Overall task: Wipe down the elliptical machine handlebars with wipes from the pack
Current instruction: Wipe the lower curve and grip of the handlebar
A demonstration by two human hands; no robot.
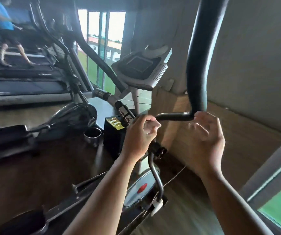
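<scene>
The elliptical's tall black right handlebar (202, 53) rises at upper right and bends into a short horizontal bar (173, 116). My left hand (140, 133) grips the inner end of that bar with a white wipe (153, 127) bunched in its fingers. My right hand (205, 141) hovers just below the bend, palm toward me, fingers loosely curled and holding nothing. The left handlebar (92, 50) slants up behind the grey console (141, 68). No wipe pack can be made out.
A black box with a gold top (115, 133) stands on the floor past the console post. The flywheel cover with a red spot (141, 187) lies below my hands. Treadmills (17, 73) fill the left, a person walking on one. A wall and window frame close in at right.
</scene>
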